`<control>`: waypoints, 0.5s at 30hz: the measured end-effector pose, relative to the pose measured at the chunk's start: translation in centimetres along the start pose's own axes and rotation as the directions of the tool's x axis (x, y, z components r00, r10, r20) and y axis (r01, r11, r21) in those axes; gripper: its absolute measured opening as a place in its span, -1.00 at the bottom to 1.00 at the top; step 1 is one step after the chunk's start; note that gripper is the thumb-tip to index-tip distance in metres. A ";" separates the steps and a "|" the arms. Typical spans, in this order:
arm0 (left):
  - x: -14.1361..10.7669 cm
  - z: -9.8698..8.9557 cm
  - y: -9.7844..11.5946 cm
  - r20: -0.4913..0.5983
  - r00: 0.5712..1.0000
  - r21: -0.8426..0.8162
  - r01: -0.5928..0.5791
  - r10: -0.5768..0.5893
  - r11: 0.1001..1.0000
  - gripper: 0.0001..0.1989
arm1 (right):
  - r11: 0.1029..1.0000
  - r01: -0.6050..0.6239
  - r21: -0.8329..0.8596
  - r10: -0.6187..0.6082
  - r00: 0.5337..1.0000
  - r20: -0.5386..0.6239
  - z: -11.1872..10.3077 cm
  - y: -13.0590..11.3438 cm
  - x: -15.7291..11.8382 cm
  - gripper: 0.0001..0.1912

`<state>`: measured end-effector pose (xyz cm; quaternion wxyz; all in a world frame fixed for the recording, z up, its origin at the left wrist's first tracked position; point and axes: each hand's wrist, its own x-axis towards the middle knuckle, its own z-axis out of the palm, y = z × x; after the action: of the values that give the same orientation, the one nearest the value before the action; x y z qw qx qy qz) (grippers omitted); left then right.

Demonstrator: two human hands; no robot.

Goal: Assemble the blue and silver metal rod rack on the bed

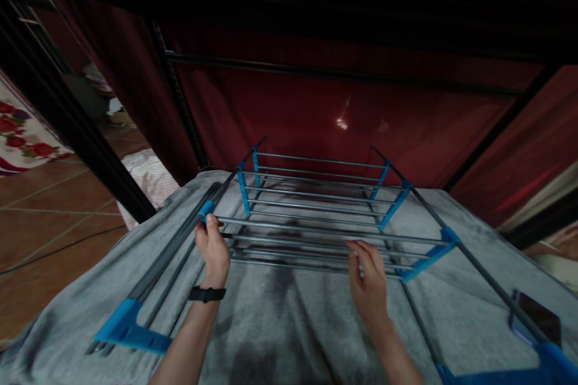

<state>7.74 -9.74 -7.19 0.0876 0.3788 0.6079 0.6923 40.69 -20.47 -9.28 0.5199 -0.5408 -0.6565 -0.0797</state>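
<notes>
A rack of grey metal tubes (316, 228) with blue plastic connectors (428, 258) lies on a grey blanket. My left hand (214, 249), with a black band on its wrist, is closed around the blue connector (207, 209) at the rack's left side, where cross tubes meet the side tube. My right hand (368, 267) has its fingers bent at the front cross tubes, right of the middle; whether it grips one is unclear. Another blue connector (130, 328) joins several tubes at the lower left.
The grey blanket (280, 325) covers the surface beneath the rack. A phone (535, 317) lies at the right, partly behind a side tube. Black frame bars (72, 96) and red curtains (307, 108) surround the surface. Tiled floor (54, 210) shows at left.
</notes>
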 end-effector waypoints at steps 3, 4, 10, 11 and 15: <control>0.1 -0.1 0.1 0.015 1.000 0.031 -0.025 0.024 0.999 -0.59 | 0.954 -0.299 -0.024 0.298 0.954 -0.040 -2.4 5.0 -4.7 -0.69; 0.2 -0.1 0.2 0.013 0.999 0.044 -0.032 0.032 0.999 -0.60 | 0.918 -0.393 -0.050 0.390 0.919 -0.057 -3.3 6.9 -6.1 -0.64; 0.5 -0.1 0.8 0.006 0.998 0.130 -0.070 0.070 0.989 -0.64 | 0.764 -0.633 -0.125 0.613 0.773 -0.165 -6.9 14.6 -10.0 -0.35; 0.5 -0.1 1.0 0.014 0.998 0.140 -0.063 0.062 0.988 -0.66 | 0.751 -0.651 -0.115 0.630 0.757 -0.171 -7.1 15.3 -9.9 -0.34; 0.6 -0.5 1.0 0.063 0.995 0.133 -0.084 0.076 0.988 -0.67 | 0.709 -0.705 0.005 0.698 0.701 -0.145 -6.4 17.3 -9.1 -0.42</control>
<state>7.33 -10.06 -6.01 0.0517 0.4278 0.6350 0.6412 57.10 -23.53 -21.32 0.5405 -0.7562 -0.3620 0.0706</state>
